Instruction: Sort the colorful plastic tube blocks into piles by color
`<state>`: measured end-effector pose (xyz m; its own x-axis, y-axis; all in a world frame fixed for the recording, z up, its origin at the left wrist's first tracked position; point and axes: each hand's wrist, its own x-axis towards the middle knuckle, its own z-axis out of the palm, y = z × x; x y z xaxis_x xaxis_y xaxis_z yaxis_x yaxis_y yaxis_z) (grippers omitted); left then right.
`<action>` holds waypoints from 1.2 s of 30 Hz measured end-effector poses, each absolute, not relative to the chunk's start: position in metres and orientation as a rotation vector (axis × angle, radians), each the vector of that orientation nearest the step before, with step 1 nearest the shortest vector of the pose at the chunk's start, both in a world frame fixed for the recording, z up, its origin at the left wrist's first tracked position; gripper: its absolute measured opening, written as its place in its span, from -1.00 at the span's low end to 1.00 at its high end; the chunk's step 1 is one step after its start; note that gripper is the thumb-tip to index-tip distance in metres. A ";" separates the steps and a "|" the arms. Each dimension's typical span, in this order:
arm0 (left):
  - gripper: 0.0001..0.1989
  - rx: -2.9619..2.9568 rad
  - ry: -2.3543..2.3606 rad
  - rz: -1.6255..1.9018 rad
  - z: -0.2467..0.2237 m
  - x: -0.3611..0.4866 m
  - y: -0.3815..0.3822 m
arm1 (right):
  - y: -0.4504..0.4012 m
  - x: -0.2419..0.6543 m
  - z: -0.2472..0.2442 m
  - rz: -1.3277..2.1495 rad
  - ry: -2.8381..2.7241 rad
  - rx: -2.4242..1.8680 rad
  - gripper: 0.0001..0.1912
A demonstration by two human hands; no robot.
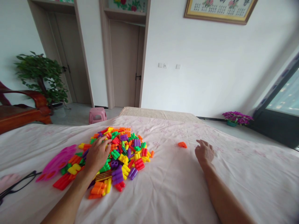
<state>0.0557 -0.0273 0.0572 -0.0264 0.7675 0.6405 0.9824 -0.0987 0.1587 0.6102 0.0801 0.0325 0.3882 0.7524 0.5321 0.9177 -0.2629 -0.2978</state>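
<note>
Left hand [98, 154] lies over the block pile [115, 154], grip unclear; right hand [204, 151], loosely spread, near an orange piece [182, 145]

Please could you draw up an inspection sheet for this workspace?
Surface: pale pink patterned cloth, wrinkled.
Things at the hands: heaped multicoloured plastic pieces; one orange piece lying apart.
Clutter: magenta tray-like item at the heap's edge; black-framed glasses nearby.
Hands: left hand on the heap, grip unclear; right hand near the orange piece, not touching it.
Cables: nothing seen on the cloth.
Surroundings: pink stool, leafy plant, wooden chair, purple flowers.
</note>
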 end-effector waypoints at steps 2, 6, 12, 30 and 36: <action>-0.63 -1.907 -1.837 -0.876 0.057 0.056 -0.028 | 0.079 0.572 0.042 -0.243 -1.634 -1.877 -0.57; -0.64 -1.905 -1.846 -0.898 0.059 0.057 -0.029 | 0.062 0.485 0.056 0.137 -2.052 -1.331 -0.61; -0.63 -1.902 -1.843 -0.893 0.059 0.056 -0.029 | 0.019 0.396 0.059 0.338 -2.482 -0.839 -0.49; -0.60 -1.920 -1.856 -0.857 0.056 0.054 -0.026 | 0.032 0.407 0.043 0.269 -2.387 -1.315 -0.44; -0.60 -1.927 -1.865 -0.851 0.056 0.053 -0.026 | 0.025 0.408 0.047 0.268 -2.364 -1.292 -0.53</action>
